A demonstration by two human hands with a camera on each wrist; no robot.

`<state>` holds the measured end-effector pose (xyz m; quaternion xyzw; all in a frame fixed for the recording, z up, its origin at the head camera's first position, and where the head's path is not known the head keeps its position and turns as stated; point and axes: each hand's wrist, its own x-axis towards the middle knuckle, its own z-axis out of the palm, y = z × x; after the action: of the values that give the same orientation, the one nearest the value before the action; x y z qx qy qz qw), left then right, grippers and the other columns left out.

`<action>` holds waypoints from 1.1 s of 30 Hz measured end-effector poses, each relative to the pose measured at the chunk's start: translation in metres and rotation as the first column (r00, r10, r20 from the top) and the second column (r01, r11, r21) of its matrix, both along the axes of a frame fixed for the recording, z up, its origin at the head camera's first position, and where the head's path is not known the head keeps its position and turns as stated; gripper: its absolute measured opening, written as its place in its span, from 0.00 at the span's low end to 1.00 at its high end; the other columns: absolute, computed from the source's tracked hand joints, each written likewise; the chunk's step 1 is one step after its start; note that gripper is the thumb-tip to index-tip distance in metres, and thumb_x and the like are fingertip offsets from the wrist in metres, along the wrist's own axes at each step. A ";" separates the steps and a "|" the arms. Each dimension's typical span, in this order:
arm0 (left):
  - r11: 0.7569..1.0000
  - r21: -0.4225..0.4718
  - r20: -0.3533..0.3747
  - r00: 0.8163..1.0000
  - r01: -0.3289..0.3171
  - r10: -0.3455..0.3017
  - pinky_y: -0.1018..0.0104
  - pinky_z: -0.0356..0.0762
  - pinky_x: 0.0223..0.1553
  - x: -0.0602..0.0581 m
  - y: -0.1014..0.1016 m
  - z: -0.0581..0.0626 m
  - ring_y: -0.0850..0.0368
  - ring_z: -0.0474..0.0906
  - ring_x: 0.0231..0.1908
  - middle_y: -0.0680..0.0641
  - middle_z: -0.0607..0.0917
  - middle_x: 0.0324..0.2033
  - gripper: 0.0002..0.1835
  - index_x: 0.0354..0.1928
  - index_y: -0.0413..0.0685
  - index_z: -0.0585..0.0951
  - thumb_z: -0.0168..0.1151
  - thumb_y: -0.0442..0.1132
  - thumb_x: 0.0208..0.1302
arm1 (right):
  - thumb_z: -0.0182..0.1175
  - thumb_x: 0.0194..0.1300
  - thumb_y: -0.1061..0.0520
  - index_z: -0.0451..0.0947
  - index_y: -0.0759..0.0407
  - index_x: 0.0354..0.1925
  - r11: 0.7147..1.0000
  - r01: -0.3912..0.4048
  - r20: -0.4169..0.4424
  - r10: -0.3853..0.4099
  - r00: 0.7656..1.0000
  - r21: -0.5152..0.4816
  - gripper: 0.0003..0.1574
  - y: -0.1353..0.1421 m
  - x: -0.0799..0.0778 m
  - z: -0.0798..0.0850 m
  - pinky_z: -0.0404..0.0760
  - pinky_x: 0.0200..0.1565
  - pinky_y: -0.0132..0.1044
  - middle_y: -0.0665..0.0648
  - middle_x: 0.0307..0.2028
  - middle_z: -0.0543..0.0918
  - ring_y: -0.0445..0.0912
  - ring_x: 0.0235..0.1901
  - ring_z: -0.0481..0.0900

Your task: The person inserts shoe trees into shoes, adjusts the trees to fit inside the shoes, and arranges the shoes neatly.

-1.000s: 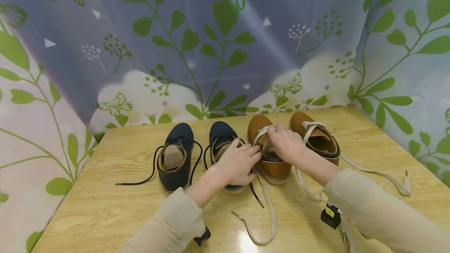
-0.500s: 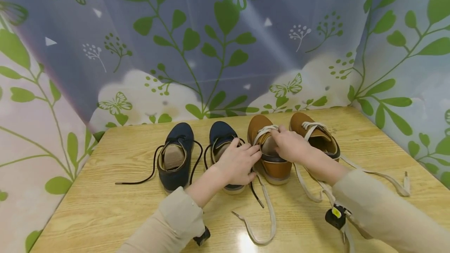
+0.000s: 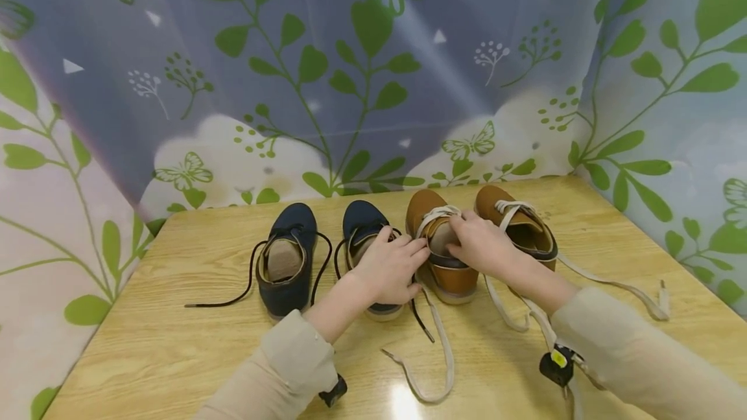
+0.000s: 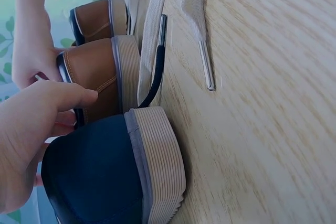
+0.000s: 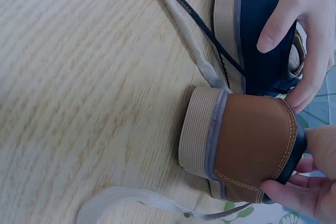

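Observation:
My left hand (image 3: 388, 268) lies over the right navy shoe (image 3: 360, 216), its fingertips at the left side of the collar of the left brown sneaker (image 3: 452, 280). In the right wrist view its thumb stands out, apart from the brown shoe. My right hand (image 3: 483, 242) grips the other side of that brown sneaker's collar, the thumb (image 5: 286, 195) outside and the fingers partly hidden behind the rim. A beige insert (image 3: 442, 240) shows within its opening, below tied white laces (image 3: 440, 212). Loose white lace (image 3: 448, 355) trails on the table in front.
A second brown sneaker (image 3: 493, 201) stands at the right, its lace (image 3: 618, 285) stretching rightward. At the left is the other navy shoe (image 3: 286, 300), with a beige insert and loose black laces. The wooden table (image 3: 146, 342) meets a leaf-printed cloth (image 3: 262, 37) behind.
My right hand has shifted slightly rightward on the brown sneaker, uncovering more of the beige insert. My left hand holds its place. The head view has turned slightly right.

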<state>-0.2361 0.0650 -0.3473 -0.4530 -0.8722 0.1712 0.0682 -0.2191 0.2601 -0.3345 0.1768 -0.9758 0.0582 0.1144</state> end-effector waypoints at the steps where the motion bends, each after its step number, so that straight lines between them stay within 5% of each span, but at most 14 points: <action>1: 1.000 0.005 -0.001 1.000 0.001 -0.001 0.48 0.51 0.62 0.000 0.000 0.000 0.56 0.59 0.64 0.54 0.61 0.67 0.34 0.69 0.57 0.62 0.48 0.61 0.63 | 0.68 0.54 0.58 0.72 0.64 0.33 1.000 0.003 0.000 -0.003 1.000 -0.014 0.15 0.000 0.000 0.000 0.71 0.19 0.34 0.58 0.27 0.70 0.45 0.18 0.70; 8: 1.000 0.029 0.000 1.000 0.009 -0.009 0.48 0.51 0.62 -0.002 0.000 0.000 0.56 0.58 0.64 0.54 0.61 0.67 0.35 0.69 0.57 0.61 0.49 0.62 0.63 | 0.68 0.53 0.61 0.73 0.63 0.33 0.995 0.041 0.066 -0.036 0.997 -0.088 0.13 0.001 0.000 0.004 0.73 0.25 0.39 0.58 0.28 0.72 0.48 0.23 0.72; 17: 0.997 0.072 -0.016 1.000 0.027 -0.026 0.48 0.53 0.61 0.002 0.000 0.001 0.55 0.60 0.63 0.52 0.63 0.66 0.34 0.68 0.55 0.64 0.51 0.61 0.62 | 0.61 0.61 0.55 0.75 0.65 0.40 0.999 0.005 0.103 0.000 0.995 -0.048 0.14 0.001 0.006 0.014 0.73 0.25 0.35 0.60 0.35 0.75 0.45 0.25 0.73; 23: 0.991 0.098 -0.041 0.995 0.089 -0.086 0.51 0.56 0.60 0.014 0.014 0.007 0.55 0.61 0.63 0.53 0.66 0.64 0.33 0.67 0.55 0.65 0.49 0.62 0.63 | 0.59 0.63 0.52 0.73 0.68 0.50 0.999 0.026 0.193 -0.017 0.981 -0.046 0.23 0.018 0.020 0.031 0.75 0.30 0.40 0.65 0.43 0.75 0.48 0.30 0.76; 33: 0.982 0.137 -0.061 0.991 0.128 -0.121 0.55 0.57 0.59 0.025 0.037 0.009 0.57 0.65 0.58 0.54 0.73 0.55 0.30 0.63 0.56 0.69 0.46 0.62 0.65 | 0.58 0.64 0.53 0.73 0.69 0.50 0.991 0.086 0.190 -0.065 0.980 -0.102 0.23 0.061 0.055 0.051 0.75 0.41 0.52 0.68 0.46 0.76 0.60 0.44 0.76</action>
<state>-0.2110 0.1020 -0.3381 -0.4961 -0.8500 0.1166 0.1333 -0.1644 0.3207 -0.2840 0.1269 -0.9836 0.1235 0.0343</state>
